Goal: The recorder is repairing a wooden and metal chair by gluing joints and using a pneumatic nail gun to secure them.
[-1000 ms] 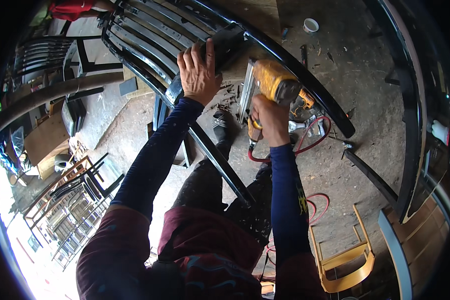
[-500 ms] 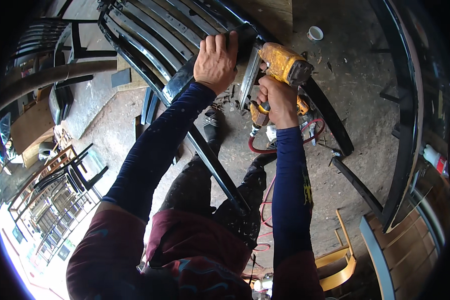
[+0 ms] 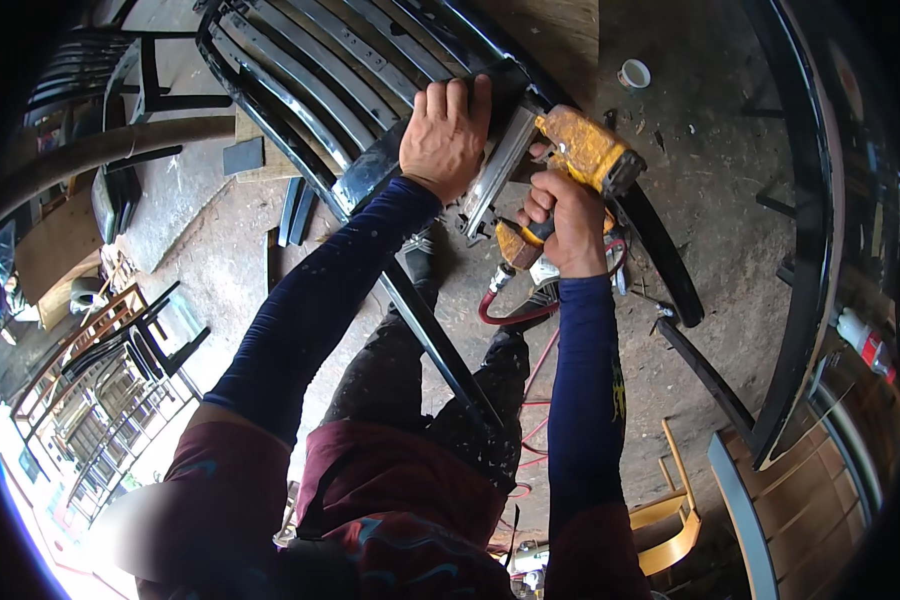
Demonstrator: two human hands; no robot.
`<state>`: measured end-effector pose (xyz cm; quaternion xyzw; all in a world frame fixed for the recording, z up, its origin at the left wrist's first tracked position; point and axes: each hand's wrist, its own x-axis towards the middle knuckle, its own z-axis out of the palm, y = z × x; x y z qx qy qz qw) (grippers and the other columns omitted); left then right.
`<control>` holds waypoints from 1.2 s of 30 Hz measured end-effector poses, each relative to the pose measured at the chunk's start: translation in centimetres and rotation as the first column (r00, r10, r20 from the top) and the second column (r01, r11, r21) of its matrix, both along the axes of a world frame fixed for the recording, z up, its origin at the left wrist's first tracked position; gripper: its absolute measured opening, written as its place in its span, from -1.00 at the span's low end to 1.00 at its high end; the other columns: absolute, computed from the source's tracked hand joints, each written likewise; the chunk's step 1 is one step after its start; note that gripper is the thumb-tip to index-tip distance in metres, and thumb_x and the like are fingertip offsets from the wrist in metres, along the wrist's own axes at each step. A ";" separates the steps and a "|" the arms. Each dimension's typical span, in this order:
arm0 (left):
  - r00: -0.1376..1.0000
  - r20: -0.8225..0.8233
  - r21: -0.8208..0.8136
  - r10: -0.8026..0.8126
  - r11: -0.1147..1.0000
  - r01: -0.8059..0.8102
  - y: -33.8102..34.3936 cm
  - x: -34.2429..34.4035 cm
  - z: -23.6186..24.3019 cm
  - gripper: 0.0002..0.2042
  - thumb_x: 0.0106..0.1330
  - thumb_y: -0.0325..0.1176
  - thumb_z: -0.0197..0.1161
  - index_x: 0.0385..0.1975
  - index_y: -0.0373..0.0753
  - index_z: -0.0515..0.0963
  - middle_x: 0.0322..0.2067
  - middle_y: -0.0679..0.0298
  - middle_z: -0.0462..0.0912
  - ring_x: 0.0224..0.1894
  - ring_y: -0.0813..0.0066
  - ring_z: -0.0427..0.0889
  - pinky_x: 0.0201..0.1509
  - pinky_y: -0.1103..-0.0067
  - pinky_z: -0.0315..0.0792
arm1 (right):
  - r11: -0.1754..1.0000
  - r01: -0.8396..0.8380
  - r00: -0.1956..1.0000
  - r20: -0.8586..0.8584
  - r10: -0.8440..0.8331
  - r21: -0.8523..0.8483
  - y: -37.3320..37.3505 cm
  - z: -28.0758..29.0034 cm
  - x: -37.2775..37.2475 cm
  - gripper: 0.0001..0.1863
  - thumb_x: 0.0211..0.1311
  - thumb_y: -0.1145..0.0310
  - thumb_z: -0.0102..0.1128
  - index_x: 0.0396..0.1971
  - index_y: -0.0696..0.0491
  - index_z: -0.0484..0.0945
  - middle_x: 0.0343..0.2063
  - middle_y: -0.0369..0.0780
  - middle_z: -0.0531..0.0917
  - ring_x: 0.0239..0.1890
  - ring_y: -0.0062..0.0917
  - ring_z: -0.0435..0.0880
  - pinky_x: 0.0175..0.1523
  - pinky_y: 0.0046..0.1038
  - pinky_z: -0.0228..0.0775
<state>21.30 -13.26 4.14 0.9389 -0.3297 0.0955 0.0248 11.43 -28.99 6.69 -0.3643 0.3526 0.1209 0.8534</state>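
Observation:
My left hand [image 3: 440,135] grips a wide black rail [image 3: 365,170] across a black slatted chair frame [image 3: 300,65] at the top centre. Just to its right, my right hand [image 3: 570,225] holds the handle of a yellow, worn nail gun [image 3: 595,150]. The gun's long metal magazine [image 3: 500,165] slants down beside my left hand; its front end is close to the frame, though contact is unclear. A red hose [image 3: 495,310] runs from the handle. A long black bar [image 3: 430,345] slopes from the frame across my legs.
Stacked chair frames [image 3: 110,370] stand at left, near loose boards [image 3: 55,270]. A curved black frame [image 3: 800,300] runs along the right, with a plastic bottle [image 3: 870,350] beside it and a light wooden chair [image 3: 675,540] below. A white cup [image 3: 633,73] lies on the floor.
My hands appear further right in view. The nail gun has tilted, its magazine slanting more beside my left hand. A person in red seen earlier at the top left is out of view.

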 end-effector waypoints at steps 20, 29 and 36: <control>0.999 -0.041 0.088 0.007 0.996 -0.003 -0.2 0.3 0.5 -0.44 0.25 -0.31 0.10 0.26 -0.42 0.36 -0.08 0.07 0.50 -0.03 0.25 0.43 0.04 0.44 0.34 | 0.951 -0.142 0.987 -0.114 0.114 -0.276 -0.8 2.0 1.2 -0.72 0.17 0.53 0.14 -0.10 0.05 0.46 -0.67 -0.44 0.29 -0.69 -0.71 0.25 -0.47 -0.51 0.23; 0.998 0.014 0.167 -0.060 0.984 0.057 0.1 1.0 0.8 -0.47 0.29 -0.28 0.09 0.24 -0.40 0.39 -0.04 0.16 0.50 0.03 0.30 0.42 0.05 0.42 0.34 | 0.288 -0.617 0.759 -0.458 0.462 -0.732 -4.6 9.6 9.8 -0.76 0.08 0.56 0.13 -0.20 0.17 0.59 -0.67 -0.38 0.48 -0.75 -0.74 0.37 -0.66 -0.57 0.23; 0.998 0.004 0.204 -0.067 0.977 0.065 0.4 1.1 0.6 -0.52 0.30 -0.27 0.10 0.19 -0.37 0.47 0.07 0.12 0.48 0.03 0.24 0.42 0.05 0.37 0.36 | 0.328 -0.756 0.646 -0.563 0.515 -0.567 -3.2 9.0 13.8 -0.70 0.13 0.51 0.08 -0.10 0.10 0.55 -0.68 -0.45 0.39 -0.74 -0.75 0.34 -0.62 -0.56 0.27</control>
